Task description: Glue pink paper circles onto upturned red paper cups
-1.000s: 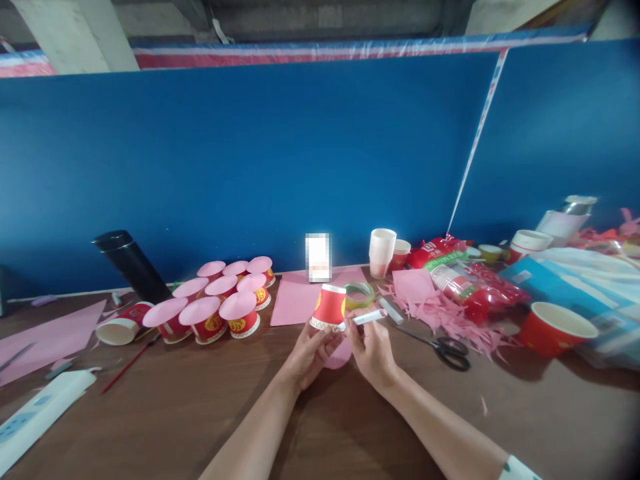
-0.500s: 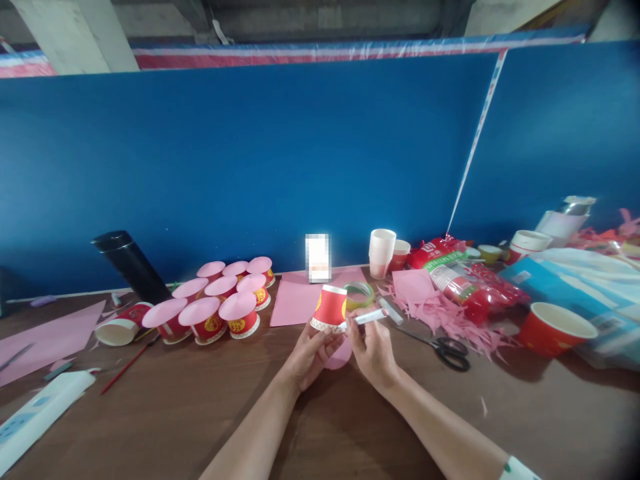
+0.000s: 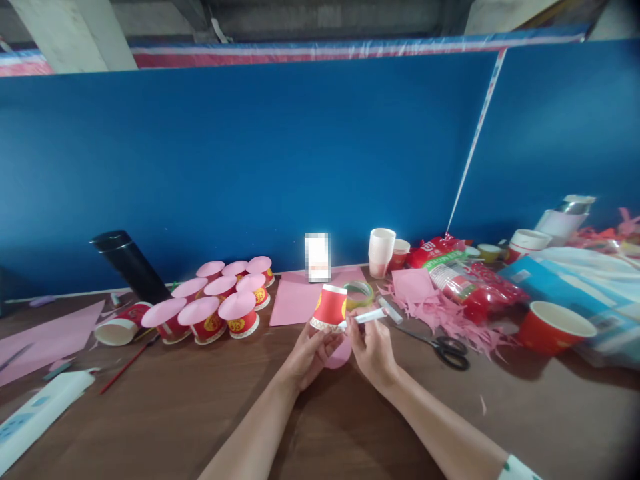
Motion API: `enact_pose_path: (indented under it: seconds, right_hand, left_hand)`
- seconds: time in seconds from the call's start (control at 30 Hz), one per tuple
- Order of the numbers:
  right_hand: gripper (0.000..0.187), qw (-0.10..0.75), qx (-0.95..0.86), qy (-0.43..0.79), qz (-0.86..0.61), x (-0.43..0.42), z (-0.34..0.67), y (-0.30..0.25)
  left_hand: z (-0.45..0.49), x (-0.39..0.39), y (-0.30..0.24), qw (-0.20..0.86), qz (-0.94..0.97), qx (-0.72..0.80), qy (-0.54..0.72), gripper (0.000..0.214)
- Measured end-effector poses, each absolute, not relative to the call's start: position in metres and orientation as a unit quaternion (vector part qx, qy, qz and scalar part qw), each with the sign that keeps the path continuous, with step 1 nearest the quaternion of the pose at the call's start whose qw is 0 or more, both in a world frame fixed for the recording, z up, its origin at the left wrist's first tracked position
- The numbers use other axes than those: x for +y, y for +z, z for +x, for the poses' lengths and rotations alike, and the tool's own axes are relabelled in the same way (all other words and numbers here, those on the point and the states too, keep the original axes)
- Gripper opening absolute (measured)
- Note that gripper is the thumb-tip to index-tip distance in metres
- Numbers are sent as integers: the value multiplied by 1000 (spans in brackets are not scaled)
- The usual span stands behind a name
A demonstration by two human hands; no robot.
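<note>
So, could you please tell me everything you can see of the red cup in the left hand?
The red paper cup is upside down, white base on top, wider mouth with a white patterned band below, yellow print at its sides. The left hand pinches its lower edge; the white stick in the right hand touches that edge.

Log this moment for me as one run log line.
left hand: holds red paper cup, upside down | right hand: holds white stick, tip at cup's rim | under hands: pink paper disc | right of them: scissors
</note>
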State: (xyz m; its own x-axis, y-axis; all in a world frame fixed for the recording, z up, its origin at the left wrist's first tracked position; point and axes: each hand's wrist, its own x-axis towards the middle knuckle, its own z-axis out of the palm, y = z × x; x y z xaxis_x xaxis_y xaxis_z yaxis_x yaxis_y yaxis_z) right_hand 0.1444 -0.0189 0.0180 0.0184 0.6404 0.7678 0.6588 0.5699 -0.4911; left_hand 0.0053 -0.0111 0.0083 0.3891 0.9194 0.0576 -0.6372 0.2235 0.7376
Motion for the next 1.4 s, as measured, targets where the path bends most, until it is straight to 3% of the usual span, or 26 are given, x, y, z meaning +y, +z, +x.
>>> enact_pose_path:
  seconds: [1.4]
  right_hand:
    - [11,544,-696,1,-469,-20,146,18]
  left_hand:
    - [6,-13,10,757,351,200,513,42]
